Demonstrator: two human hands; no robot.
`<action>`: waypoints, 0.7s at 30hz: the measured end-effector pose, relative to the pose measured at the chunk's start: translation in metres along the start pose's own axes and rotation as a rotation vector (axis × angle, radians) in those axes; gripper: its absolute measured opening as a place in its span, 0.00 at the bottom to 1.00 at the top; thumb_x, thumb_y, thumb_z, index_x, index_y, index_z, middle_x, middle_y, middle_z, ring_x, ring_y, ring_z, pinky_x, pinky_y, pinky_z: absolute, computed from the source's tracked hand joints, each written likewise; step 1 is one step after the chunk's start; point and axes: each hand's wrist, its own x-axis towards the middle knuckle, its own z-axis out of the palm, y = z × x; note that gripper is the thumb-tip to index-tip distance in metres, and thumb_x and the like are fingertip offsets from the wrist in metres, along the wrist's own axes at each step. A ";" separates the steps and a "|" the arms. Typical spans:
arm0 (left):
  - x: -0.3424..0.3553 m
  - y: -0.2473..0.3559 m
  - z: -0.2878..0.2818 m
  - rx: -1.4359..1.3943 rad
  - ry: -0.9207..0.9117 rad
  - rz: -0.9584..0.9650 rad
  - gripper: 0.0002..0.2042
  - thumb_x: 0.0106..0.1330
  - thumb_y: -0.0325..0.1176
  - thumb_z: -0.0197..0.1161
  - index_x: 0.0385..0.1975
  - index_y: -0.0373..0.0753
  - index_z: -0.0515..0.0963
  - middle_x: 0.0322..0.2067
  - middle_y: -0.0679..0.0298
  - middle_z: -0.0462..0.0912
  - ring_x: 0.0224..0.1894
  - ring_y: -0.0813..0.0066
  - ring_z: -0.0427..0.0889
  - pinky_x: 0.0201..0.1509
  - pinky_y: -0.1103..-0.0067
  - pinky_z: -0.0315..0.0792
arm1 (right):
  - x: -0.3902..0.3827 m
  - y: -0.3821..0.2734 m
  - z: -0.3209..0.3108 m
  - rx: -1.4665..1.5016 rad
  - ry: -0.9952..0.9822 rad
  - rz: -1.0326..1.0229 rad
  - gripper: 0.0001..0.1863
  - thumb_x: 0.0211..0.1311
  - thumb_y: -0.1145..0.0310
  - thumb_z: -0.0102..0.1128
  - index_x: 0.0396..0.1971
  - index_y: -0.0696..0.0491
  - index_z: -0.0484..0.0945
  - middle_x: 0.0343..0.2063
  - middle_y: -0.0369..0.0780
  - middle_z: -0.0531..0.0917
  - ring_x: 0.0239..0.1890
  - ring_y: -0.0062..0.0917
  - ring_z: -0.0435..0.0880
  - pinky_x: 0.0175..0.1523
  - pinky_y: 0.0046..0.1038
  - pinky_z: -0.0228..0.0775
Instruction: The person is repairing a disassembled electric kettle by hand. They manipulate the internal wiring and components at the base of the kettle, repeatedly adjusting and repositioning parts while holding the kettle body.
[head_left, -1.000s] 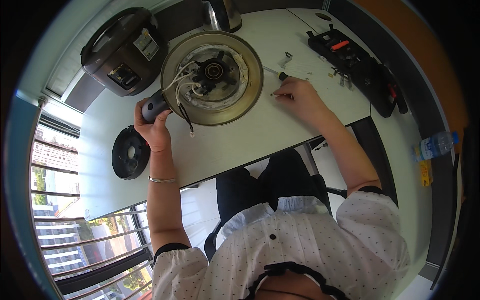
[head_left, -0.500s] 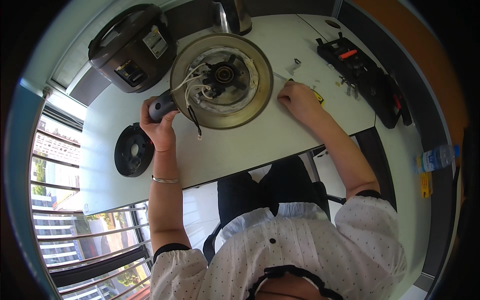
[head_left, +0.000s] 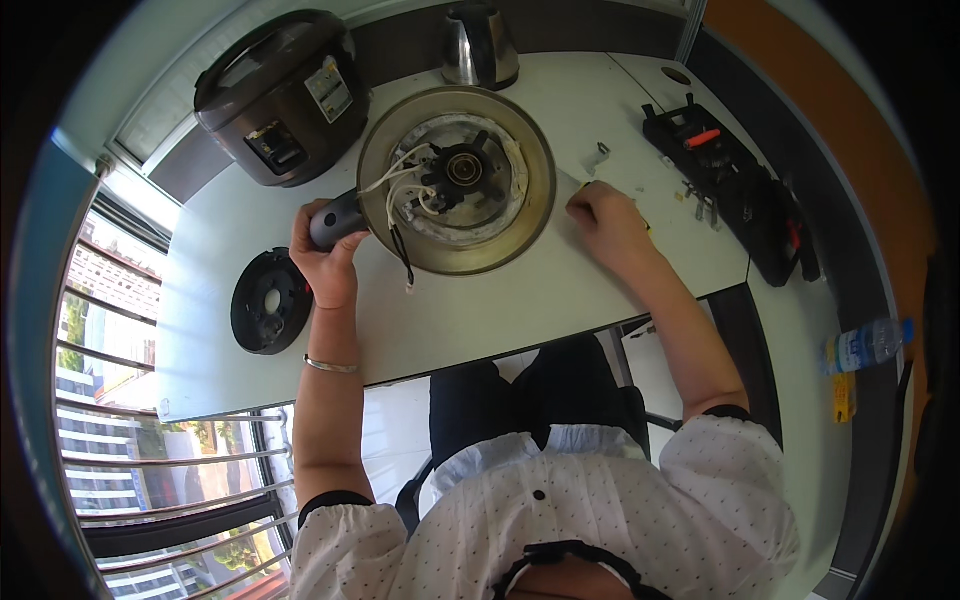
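An upturned electric pan [head_left: 545, 215] shows its underside, with a black round connector and white wires inside a metal ring. My left hand [head_left: 325, 258] is closed round its grey handle [head_left: 338, 220]. Just right of the pan, my right hand [head_left: 607, 222] rests on the table with its fingers curled in. A screwdriver lies beneath or beside that hand. Its thin metal shaft [head_left: 570, 181] points toward the pan, and most of its yellow-and-black handle is hidden. Whatever the curled fingers hold, if anything, cannot be seen.
Left of my forearm sits a round black cover [head_left: 268, 302]. A brown rice cooker [head_left: 290, 105] and a steel kettle [head_left: 480, 48] stand behind the pan. At the right lie small metal parts [head_left: 598, 153] and an open black tool case [head_left: 725, 185]. A water bottle [head_left: 865, 347] is farther right.
The whole view has shifted slightly. My right hand covers more of the screwdriver's yellow handle than before. My left hand keeps its grip on the pan's handle.
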 end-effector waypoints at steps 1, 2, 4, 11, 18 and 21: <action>0.000 0.001 0.000 0.010 0.007 0.000 0.25 0.42 0.37 0.80 0.35 0.32 0.74 0.32 0.68 0.77 0.35 0.80 0.73 0.42 0.84 0.69 | 0.002 -0.003 -0.004 0.041 0.069 -0.005 0.04 0.54 0.76 0.60 0.28 0.60 0.80 0.30 0.46 0.80 0.34 0.37 0.81 0.40 0.33 0.73; -0.001 0.001 0.000 0.016 0.013 -0.002 0.25 0.42 0.37 0.80 0.35 0.32 0.74 0.32 0.68 0.77 0.35 0.80 0.73 0.42 0.84 0.69 | 0.004 -0.010 -0.011 0.125 0.128 -0.012 0.03 0.54 0.77 0.61 0.28 0.60 0.80 0.30 0.45 0.80 0.31 0.34 0.81 0.37 0.30 0.73; -0.001 0.004 0.000 0.030 0.027 -0.006 0.25 0.41 0.37 0.80 0.35 0.32 0.74 0.32 0.67 0.77 0.35 0.80 0.73 0.42 0.84 0.69 | 0.012 -0.031 -0.029 0.296 0.242 -0.027 0.03 0.54 0.79 0.62 0.29 0.60 0.80 0.29 0.42 0.80 0.27 0.28 0.80 0.33 0.25 0.72; -0.001 0.006 0.000 -0.015 -0.011 -0.028 0.25 0.41 0.35 0.80 0.36 0.32 0.74 0.32 0.66 0.77 0.35 0.80 0.74 0.42 0.84 0.70 | 0.032 -0.083 -0.051 0.455 0.218 -0.431 0.04 0.52 0.78 0.65 0.28 0.59 0.80 0.27 0.38 0.79 0.23 0.22 0.76 0.28 0.21 0.68; 0.000 0.005 -0.001 0.008 -0.014 -0.027 0.25 0.40 0.35 0.80 0.35 0.33 0.74 0.32 0.67 0.77 0.35 0.80 0.74 0.42 0.83 0.70 | 0.052 -0.081 -0.034 0.278 0.161 -0.547 0.05 0.50 0.74 0.66 0.26 0.56 0.79 0.26 0.37 0.78 0.26 0.30 0.78 0.30 0.27 0.70; 0.000 0.005 0.000 0.021 -0.012 -0.041 0.26 0.39 0.35 0.81 0.35 0.33 0.74 0.32 0.67 0.77 0.35 0.80 0.74 0.42 0.83 0.70 | 0.053 -0.083 -0.035 0.237 0.160 -0.565 0.05 0.49 0.74 0.66 0.26 0.56 0.80 0.26 0.37 0.78 0.27 0.31 0.79 0.31 0.29 0.71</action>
